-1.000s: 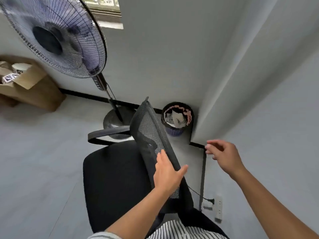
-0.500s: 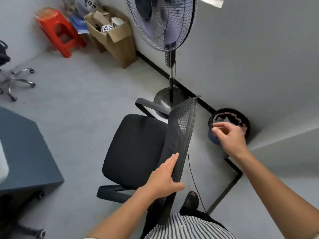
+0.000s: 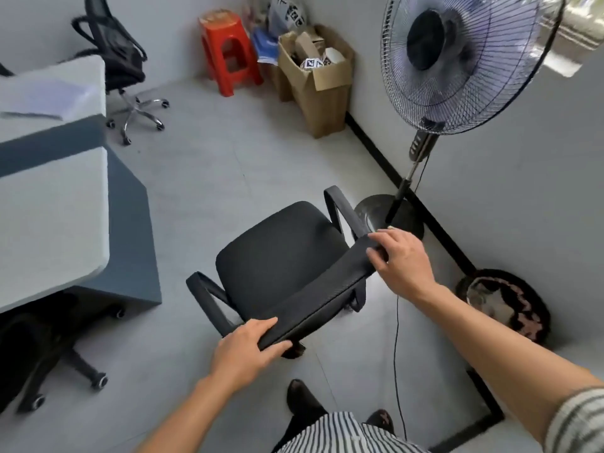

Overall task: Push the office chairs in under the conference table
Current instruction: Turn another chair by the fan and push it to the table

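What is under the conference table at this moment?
Under the conference table, a black chair's wheeled base shows at lower left. Its seat and back are covered by the tabletop.

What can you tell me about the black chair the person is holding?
The black office chair has a padded fabric-looking seat, two curved armrests and a thin backrest seen edge-on from above. It stands on the grey floor, clear of the conference table to its left. The left hand grips one end of the backrest's top edge, the right hand the other. Its base is mostly hidden.
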`<control>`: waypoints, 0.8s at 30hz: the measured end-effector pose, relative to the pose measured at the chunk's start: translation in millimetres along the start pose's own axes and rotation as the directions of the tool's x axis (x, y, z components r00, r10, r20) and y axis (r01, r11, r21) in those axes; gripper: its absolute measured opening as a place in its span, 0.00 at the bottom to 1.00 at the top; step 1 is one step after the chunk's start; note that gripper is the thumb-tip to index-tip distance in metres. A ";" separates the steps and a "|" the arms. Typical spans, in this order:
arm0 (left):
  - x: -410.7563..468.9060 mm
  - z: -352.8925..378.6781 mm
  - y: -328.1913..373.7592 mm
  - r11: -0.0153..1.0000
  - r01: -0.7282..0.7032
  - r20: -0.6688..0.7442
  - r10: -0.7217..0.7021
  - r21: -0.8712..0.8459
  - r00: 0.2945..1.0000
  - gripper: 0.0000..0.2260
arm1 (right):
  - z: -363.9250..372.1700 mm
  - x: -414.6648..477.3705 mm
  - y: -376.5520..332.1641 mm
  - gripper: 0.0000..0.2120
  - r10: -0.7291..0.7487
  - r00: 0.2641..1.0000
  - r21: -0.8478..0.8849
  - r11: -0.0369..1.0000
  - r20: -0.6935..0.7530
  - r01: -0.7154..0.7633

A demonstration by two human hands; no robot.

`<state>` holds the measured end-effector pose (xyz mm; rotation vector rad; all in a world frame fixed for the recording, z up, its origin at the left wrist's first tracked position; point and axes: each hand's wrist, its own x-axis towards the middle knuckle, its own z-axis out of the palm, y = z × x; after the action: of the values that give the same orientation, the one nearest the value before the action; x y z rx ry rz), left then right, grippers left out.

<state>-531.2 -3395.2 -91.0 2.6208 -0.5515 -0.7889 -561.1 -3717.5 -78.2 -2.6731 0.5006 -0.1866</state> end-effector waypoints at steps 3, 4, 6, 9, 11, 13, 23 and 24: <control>4.4 -23.4 -39.3 0.984 0.030 -0.086 -0.015 0.176 0.996 0.43 | 25.8 14.6 -33.0 0.17 0.016 0.994 -0.145 0.989 0.106 -0.001; 8.5 -30.0 -50.2 0.981 0.026 -0.112 -0.005 0.194 0.994 0.44 | 32.7 17.5 -41.8 0.20 0.022 0.996 -0.194 0.981 0.087 -0.005; 18.6 -40.1 -63.4 0.974 -0.011 -0.143 0.045 0.228 0.989 0.44 | 39.8 19.0 -50.0 0.22 0.017 0.999 -0.238 0.971 0.043 -0.006; 33.1 -46.3 -64.5 0.962 -0.067 -0.150 0.110 0.264 0.983 0.43 | 44.2 29.0 -44.8 0.22 0.008 0.999 -0.268 0.964 0.032 0.000; 46.0 -52.9 -64.9 0.970 -0.054 -0.182 0.099 0.238 0.978 0.42 | 47.8 50.0 -46.2 0.22 -0.006 1.000 -0.270 0.963 -0.001 0.006; 62.1 -62.4 -67.7 0.976 -0.028 -0.225 0.078 0.218 0.971 0.41 | 53.3 75.8 -52.2 0.22 -0.028 0.999 -0.256 0.966 -0.035 0.018; 180.8 -118.4 -76.5 0.986 0.104 -0.388 -0.046 0.129 0.921 0.40 | 84.2 249.9 -73.0 0.20 -0.182 0.983 -0.315 0.935 -0.038 0.161; 194.0 -123.6 -76.1 0.985 0.120 -0.405 -0.062 0.120 0.912 0.40 | 87.8 269.2 -73.8 0.20 -0.208 0.977 -0.314 0.931 -0.038 0.186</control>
<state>-290.0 -3391.6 -113.3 2.8462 -0.3803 -0.2235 -270.4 -3722.4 -112.0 -3.0342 0.2999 -0.2824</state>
